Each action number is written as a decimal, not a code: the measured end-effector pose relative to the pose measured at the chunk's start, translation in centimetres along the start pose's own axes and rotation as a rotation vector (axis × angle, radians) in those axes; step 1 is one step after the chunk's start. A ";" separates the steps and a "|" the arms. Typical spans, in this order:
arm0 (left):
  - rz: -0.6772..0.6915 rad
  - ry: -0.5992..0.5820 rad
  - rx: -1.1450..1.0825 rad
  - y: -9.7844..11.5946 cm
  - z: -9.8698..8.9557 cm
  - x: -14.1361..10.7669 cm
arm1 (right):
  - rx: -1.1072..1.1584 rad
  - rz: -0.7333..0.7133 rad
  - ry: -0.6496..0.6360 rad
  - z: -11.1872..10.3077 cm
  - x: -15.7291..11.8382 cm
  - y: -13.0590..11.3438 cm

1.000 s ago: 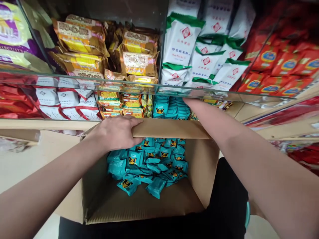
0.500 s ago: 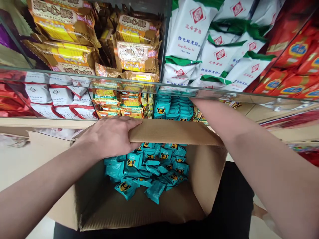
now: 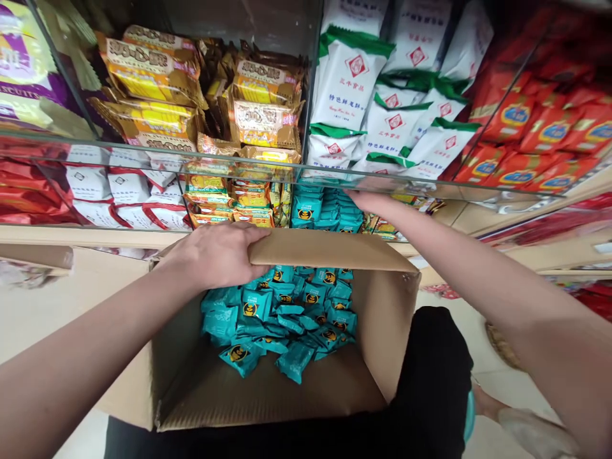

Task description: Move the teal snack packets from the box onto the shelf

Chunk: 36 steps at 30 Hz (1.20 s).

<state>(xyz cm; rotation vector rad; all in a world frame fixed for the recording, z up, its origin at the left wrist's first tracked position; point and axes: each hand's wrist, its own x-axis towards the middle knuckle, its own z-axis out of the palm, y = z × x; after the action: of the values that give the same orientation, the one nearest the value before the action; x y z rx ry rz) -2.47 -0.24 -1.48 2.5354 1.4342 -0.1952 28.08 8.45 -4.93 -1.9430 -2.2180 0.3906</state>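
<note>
Left hand (image 3: 220, 255) gripping carton flap (image 3: 329, 247), right hand (image 3: 359, 200) obscured by glass shelf (image 3: 406, 183), grip unclear

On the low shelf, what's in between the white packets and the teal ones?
Orange-and-yellow packets sit between the white packets and the teal packets; the head view shows it.

Inside a snack shop, judging by glass-partitioned shelves (image 3: 109, 236) stocked kind by kind with brown-and-yellow packs (image 3: 148, 67), white packs with green ends (image 3: 351, 80) and red packs (image 3: 516, 115) above, and red-edged white packs (image 3: 127, 186) and teal packets (image 3: 307, 209) lower down, with more teal packets loose in an open cardboard carton (image 3: 382, 319) in front.
</note>
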 end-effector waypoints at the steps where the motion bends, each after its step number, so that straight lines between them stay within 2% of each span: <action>1: -0.004 0.002 -0.004 0.0 0.0 0.0 | 0.011 -0.012 -0.015 -0.7 -1.9 -0.3; 3: -0.015 0.004 -0.006 -0.1 0.2 0.0 | 0.066 -0.088 0.000 -2.0 -7.3 -1.4; 5: -0.028 0.005 -0.002 -0.2 0.4 0.0 | 0.135 -0.213 0.232 -2.3 -13.8 -3.3; 7: -0.030 0.011 0.006 -0.2 0.4 0.0 | 0.196 -0.338 0.360 -0.5 -19.5 -5.5; 8: -0.030 0.016 0.014 -0.1 0.4 -0.1 | 0.250 -0.402 0.330 1.2 -21.5 -6.4; 9: -0.029 0.019 0.023 -0.1 0.3 -0.2 | 0.305 -0.390 0.259 3.4 -22.6 -7.1; 10: -0.028 0.021 0.033 0.0 0.2 -0.3 | 0.340 -0.301 0.195 5.9 -22.9 -7.6; 11: -0.026 0.020 0.045 0.1 0.1 -0.4 | 0.375 -0.153 0.167 8.4 -22.4 -7.7; 13: -0.029 0.013 0.074 0.3 -0.1 -0.6 | 0.447 0.172 0.215 12.8 -20.0 -7.4; 15: -0.039 0.011 0.108 0.5 -0.2 -0.9 | 0.523 0.400 0.292 15.6 -17.2 -6.8; 17: -0.051 0.007 0.130 0.7 -0.1 -1.1 | 0.577 0.533 0.364 16.9 -15.3 -6.4; 21: -0.057 0.015 0.133 0.7 0.0 -1.1 | 0.631 0.630 0.425 17.1 -14.3 -6.6; 25: -0.014 0.050 0.125 0.6 -0.9 -1.5 | 0.760 0.595 0.377 16.3 -15.1 -7.2; 27: 0.076 0.136 0.085 1.1 -1.2 -2.7 | 0.840 0.558 0.378 15.4 -16.1 -7.7; 29: 0.173 0.319 -0.008 2.4 -0.6 -4.6 | 0.934 0.524 0.393 14.1 -17.8 -8.6; 31: 0.176 0.515 -0.215 4.6 1.1 -6.8 | 1.049 0.486 0.381 12.5 -20.1 -10.1; 33: 0.063 0.617 -0.531 7.4 3.4 -8.7 | 1.298 0.429 0.328 10.7 -22.5 -11.9; 36: -0.151 0.514 -1.017 11.3 6.0 -9.9 | 1.766 0.325 0.152 8.4 -25.1 -14.4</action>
<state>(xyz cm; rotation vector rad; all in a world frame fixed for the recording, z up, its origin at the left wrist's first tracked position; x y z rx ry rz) 2.12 -15.57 -3.62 1.6617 1.3514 0.9708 15.42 -18.80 -7.41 -1.0593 -0.6140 1.4499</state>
